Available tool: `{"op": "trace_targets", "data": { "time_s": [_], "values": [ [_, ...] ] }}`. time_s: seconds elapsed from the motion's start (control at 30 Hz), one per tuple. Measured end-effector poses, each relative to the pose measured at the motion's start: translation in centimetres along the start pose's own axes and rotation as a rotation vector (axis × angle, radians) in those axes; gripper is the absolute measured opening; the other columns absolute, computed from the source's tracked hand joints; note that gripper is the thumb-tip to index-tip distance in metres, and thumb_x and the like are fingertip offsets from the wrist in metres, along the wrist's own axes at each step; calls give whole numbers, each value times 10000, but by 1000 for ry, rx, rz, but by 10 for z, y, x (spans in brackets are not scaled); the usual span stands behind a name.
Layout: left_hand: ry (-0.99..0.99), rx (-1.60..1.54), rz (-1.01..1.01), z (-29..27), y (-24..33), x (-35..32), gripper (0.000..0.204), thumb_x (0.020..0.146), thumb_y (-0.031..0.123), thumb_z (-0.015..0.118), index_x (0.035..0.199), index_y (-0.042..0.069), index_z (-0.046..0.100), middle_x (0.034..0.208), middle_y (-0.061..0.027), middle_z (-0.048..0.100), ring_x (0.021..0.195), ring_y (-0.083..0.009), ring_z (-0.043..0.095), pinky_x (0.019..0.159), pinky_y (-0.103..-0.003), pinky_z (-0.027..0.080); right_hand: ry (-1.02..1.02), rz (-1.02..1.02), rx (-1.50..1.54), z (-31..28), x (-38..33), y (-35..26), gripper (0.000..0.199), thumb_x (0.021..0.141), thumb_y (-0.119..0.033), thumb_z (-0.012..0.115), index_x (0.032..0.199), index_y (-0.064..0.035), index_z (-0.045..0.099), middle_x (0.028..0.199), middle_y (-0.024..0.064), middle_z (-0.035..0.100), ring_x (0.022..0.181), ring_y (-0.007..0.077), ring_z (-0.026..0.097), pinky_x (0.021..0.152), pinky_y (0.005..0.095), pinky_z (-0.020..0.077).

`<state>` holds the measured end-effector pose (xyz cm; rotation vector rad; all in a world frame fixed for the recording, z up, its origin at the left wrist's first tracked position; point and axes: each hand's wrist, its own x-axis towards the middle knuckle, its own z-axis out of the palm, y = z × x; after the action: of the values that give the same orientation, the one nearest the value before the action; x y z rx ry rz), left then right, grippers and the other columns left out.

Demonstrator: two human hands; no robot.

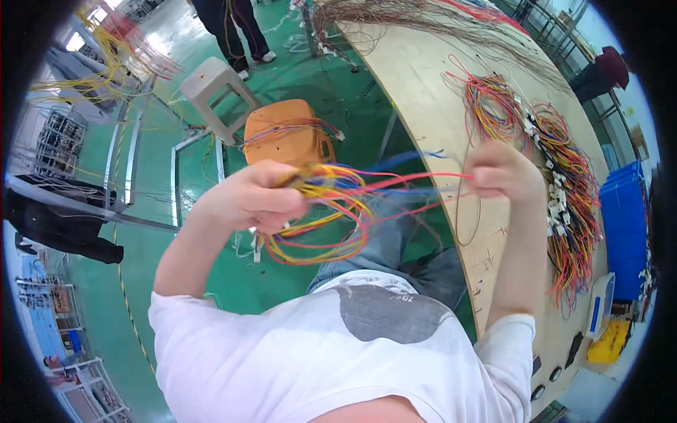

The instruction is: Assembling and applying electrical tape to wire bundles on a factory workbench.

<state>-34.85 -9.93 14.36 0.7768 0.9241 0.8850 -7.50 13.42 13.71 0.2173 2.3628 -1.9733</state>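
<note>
My left hand (264, 197) is closed around a coiled bundle of wires (356, 236) in yellow, red and blue, whose loops hang below the fingers. A red wire (423, 176) stretches from the bundle across to my right hand (499, 173), which pinches its end near the table's edge. The right hand is slightly blurred. Blue wire ends (416, 156) stick out loosely between the two hands. Both hands are held in the air in front of my body.
On the wooden table (423, 84) at my right lie several wire harnesses (571, 190) with white connectors, and long brown wires at the far end. An orange stool (285, 141) carries another wire bundle. Beyond are a grey stool (215, 92), metal frames (176, 187), blue bins (624, 218) and a standing person (229, 32).
</note>
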Motion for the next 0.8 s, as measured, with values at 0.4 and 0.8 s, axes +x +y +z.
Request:
{"op": "trace_targets", "data": {
  "time_s": [0.4,0.8],
  "values": [
    [900,-158,642,-67,-26,12,184,879,206,421,944,36,448,857,-146,601,720,-201,586,648,-304,453,352,270,-465,95,36,24,189,797,-160,473,814,-5,579,752,200,556,734,353,538,657,406,405],
    [254,574,-54,-9,-38,55,190,879,218,404,860,29,420,578,2,422,501,-91,433,462,-253,373,493,-41,-741,99,54,-36,174,745,-178,565,738,-5,580,638,129,539,585,289,526,536,349,414]
  ]
}}
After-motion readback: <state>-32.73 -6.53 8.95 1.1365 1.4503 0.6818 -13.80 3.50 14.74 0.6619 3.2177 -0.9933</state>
